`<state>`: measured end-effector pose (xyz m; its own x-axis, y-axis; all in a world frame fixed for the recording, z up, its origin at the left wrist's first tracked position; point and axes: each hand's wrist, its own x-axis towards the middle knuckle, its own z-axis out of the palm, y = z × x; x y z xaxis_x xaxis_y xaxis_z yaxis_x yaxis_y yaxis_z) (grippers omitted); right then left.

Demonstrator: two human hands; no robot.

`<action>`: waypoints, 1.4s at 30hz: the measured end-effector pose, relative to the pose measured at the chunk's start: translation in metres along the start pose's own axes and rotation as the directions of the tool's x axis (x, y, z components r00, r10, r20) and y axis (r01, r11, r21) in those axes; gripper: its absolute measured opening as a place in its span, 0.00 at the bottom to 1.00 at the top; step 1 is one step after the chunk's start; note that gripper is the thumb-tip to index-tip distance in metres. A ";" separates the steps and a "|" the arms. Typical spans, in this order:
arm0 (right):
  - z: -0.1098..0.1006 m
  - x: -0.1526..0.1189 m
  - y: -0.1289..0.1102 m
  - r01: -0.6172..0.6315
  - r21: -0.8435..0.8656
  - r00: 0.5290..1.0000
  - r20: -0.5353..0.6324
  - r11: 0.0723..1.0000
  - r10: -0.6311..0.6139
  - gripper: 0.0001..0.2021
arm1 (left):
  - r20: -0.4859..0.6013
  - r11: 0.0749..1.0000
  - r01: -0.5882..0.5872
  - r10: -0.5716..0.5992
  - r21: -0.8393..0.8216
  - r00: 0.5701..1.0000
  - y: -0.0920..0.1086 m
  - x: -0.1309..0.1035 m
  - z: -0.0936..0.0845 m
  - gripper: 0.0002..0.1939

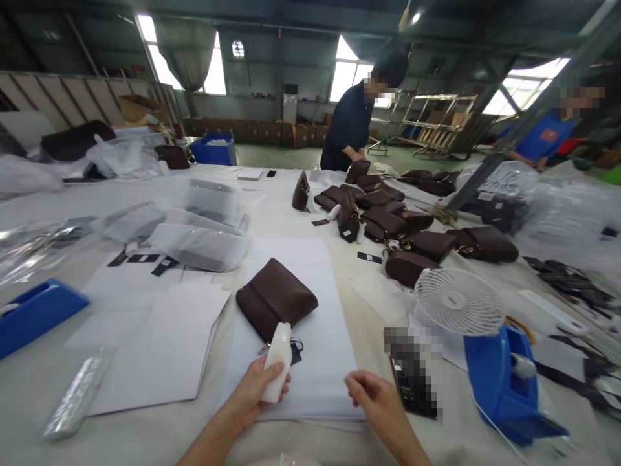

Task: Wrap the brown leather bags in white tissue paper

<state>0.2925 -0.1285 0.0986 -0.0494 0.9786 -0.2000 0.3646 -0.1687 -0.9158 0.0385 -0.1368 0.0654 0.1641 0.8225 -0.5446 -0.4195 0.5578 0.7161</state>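
My left hand [257, 388] is closed around a narrow bundle wrapped in white paper [279, 359]. The bundle's far end overlaps the near corner of a dark brown leather bag [276, 294], which lies on a stack of white sheets [310, 259]. A black tag on a cord [295, 351] shows beside the bundle. To the right, my right hand [373, 395] is held over the sheets' edge with its fingers curled in. Whatever its fingertips may hold is hidden.
Tape dispensers flank the work, a blue one [504, 382] right and another blue one [39, 310] left. A white fan [458, 301] and phone [412, 382] are at right. White cards [165, 343] and wrapped bags [198, 239] lie left. Across stands a person [347, 126] near several brown bags [383, 220].
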 end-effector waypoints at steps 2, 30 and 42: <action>0.036 0.012 -0.020 0.043 0.075 0.984 0.168 0.996 -0.055 0.17 | 0.007 0.999 -0.033 0.033 0.031 0.999 -0.001 0.000 0.000 0.27; 0.103 0.050 -0.027 -0.166 0.183 0.926 0.366 0.969 0.089 0.08 | -0.192 0.988 -0.137 0.149 0.074 0.970 -0.009 0.017 -0.004 0.29; 0.106 0.044 -0.033 -0.208 0.307 0.943 0.315 0.929 0.107 0.23 | 0.000 0.910 -0.026 0.028 -0.414 1.000 0.000 0.009 -0.002 0.18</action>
<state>0.1796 -0.0929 0.0832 -0.3003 0.8675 -0.3966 0.0632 -0.3967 -0.9158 0.0386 -0.1298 0.0597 0.1522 0.8381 -0.5239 -0.7556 0.4404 0.4849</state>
